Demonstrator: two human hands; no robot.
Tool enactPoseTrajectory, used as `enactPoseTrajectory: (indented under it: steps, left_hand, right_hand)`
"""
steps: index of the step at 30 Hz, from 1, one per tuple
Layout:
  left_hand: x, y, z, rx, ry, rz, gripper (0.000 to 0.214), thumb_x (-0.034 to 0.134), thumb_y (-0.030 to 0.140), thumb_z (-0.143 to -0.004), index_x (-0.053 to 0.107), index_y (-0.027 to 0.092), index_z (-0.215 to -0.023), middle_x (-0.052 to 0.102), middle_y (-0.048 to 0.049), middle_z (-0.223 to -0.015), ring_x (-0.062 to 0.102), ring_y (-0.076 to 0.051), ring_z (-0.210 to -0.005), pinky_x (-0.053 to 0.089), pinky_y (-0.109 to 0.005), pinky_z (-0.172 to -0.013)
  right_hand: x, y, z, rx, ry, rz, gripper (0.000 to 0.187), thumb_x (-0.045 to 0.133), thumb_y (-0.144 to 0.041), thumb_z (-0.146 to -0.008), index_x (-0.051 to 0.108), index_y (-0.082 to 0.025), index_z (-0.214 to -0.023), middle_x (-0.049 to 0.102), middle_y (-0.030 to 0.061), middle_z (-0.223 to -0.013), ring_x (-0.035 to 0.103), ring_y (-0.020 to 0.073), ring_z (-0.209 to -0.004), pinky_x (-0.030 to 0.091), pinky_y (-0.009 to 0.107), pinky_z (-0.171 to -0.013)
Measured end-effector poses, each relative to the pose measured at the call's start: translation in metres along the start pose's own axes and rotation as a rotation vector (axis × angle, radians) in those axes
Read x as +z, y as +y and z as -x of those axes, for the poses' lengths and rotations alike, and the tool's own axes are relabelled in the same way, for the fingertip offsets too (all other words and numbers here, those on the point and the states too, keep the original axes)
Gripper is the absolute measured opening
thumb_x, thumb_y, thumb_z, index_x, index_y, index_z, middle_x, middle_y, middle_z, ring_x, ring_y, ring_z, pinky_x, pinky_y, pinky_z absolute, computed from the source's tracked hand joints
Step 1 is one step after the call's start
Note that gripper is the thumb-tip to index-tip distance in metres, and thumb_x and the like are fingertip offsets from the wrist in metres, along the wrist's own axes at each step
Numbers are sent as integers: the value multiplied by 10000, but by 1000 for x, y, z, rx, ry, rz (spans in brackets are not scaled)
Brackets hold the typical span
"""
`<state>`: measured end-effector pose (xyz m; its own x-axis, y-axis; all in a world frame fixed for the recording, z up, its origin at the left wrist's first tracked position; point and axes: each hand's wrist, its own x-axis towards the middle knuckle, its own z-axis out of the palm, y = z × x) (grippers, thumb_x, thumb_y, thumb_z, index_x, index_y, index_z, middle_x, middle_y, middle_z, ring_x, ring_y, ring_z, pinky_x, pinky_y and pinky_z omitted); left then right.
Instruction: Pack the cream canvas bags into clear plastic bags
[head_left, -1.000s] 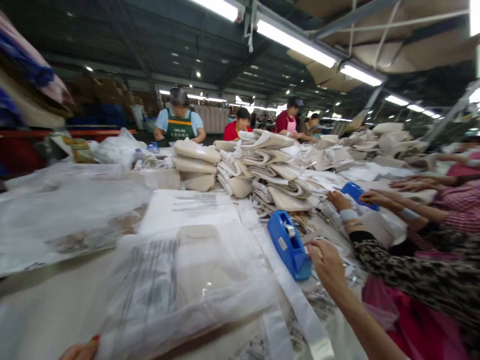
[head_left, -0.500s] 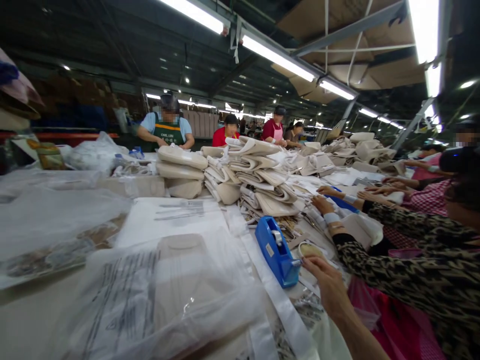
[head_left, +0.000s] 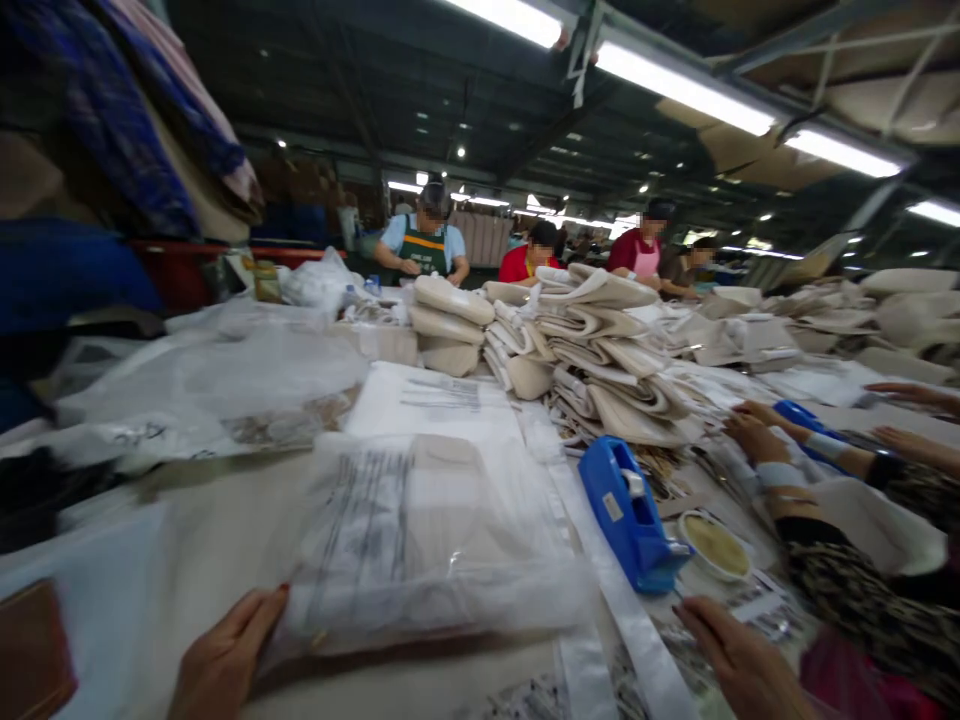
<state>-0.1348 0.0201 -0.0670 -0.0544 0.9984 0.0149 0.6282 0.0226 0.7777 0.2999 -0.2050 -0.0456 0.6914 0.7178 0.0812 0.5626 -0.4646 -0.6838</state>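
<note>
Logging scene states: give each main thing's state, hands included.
Printed plastic bag: filled, wrinkled
Blue tape dispenser: upright, roll fitted
Beige pieces: folded, piled
Tube lights: lit
Left hand: at bag's left end, grip unclear
Right hand: close to dispenser's near end, grip unclear

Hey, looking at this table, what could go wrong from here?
The left hand touches the plastic bag at one corner, so its wrinkled film might crease further. The right hand is close to the blue tape dispenser, where any cutting edge could nick fingers. The uneven pile of folded beige pieces might slide.
</note>
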Motion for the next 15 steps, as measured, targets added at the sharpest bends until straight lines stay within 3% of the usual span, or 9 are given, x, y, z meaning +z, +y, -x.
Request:
enactPoseTrajectory:
  steps: [2,5,8,11,15]
  left_hand:
    - [-4,1,0,-82,-57,61,407,458,608,-631,510,218,-525,472,49,-502,453,-136,-514,382,-234,-509]
    - [-2,6,3,-120,-82,166,404,467,595,-627,476,208,-513,398,53,-497,385,-122,-518,334,-222,-496]
    - [2,7,4,-124,-88,207,419,465,610,-627,449,205,-518,360,56,-517,351,-117,-528,309,-218,-490]
    - [4,4,4,-124,-96,226,432,446,619,-640,402,209,-513,324,58,-523,330,-116,-528,293,-221,-490]
    - [6,-2,3,-120,-114,238,439,430,629,-655,392,211,-524,311,59,-520,328,-118,-527,285,-224,-497]
  right_hand:
    - [8,-35,5,-316,-185,121,244,501,-480,-760,630,-279,-712,663,5,-668,613,199,-585,414,279,-530]
    - [31,-114,14,-763,-525,207,267,409,-297,-893,562,-243,-682,597,-13,-624,574,134,-567,388,220,-517]
    - [68,-190,16,-956,-735,280,192,426,-197,-897,572,-218,-776,624,0,-743,574,126,-669,383,210,-601]
    - [112,-232,3,-936,-852,430,146,493,-222,-871,623,-194,-811,658,41,-807,595,155,-739,373,230,-633]
    - [156,-240,-26,-740,-793,508,99,663,-272,-736,673,-183,-694,676,54,-700,612,189,-678,353,237,-557]
